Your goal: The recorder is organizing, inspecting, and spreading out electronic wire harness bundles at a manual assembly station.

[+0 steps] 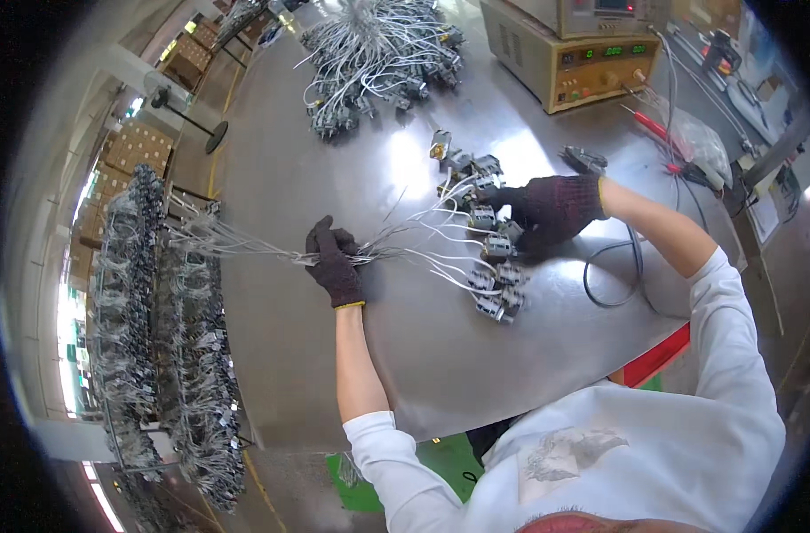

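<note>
My left hand (334, 262), in a dark knit glove with a yellow cuff edge, is closed around a bundle of white wires (267, 251) above the table. The loose wire ends fan out leftward past the table's edge. To the right, the wires spread to a curved row of small grey-and-black electrical parts (496, 246) lying on the metal tabletop. My right hand (556, 211), gloved alike, rests against the right side of that row. Its fingers reach over the parts with thumb and fingers apart; the fingertips are partly hidden among them.
A large heap of similar wired parts (378, 62) lies at the far side. Beige test instruments (574, 62) stand far right, near a red probe (645, 123) and a looped dark cable (614, 304). Racks hung with wired parts (130, 329) stand left of the table (334, 382).
</note>
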Motion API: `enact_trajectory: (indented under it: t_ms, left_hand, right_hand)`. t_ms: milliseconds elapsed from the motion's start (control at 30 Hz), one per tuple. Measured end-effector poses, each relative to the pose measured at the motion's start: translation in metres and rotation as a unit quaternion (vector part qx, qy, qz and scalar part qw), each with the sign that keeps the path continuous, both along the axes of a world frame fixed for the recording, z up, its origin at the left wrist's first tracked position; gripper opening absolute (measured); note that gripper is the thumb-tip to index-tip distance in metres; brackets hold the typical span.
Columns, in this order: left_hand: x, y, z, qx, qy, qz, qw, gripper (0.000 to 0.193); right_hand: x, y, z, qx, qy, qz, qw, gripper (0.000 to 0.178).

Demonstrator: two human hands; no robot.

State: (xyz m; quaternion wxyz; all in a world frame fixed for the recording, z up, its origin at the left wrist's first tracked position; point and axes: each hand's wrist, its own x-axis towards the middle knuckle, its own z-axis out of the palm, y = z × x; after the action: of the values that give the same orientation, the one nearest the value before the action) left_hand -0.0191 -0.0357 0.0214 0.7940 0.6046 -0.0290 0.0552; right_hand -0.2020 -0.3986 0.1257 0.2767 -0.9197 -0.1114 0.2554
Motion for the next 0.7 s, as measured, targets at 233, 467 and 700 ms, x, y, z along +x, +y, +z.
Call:
enact_trajectory:
  t_ms: [233, 467, 700]
  left_hand:
    - [0.001, -0.002, -0.001, 0.002, -0.021, 0.025, 0.999, 0.026]
    - [0.000, -0.002, -0.001, -0.024, 0.001, 0.030, 0.999, 0.025]
    - [-0.002, -0.004, 0.005, -0.007, -0.001, 0.014, 1.000, 0.023]
  right_hand:
    - [-0.050, 0.032, 0.002, 0.060, -0.120, -0.076, 0.988, 0.074]
    - [-0.080, 0.069, -0.025, -0.086, -0.352, -0.067, 0.930, 0.061]
    - [-0.072, 0.081, 0.002, 0.003, -0.084, -0.059, 0.995, 0.090]
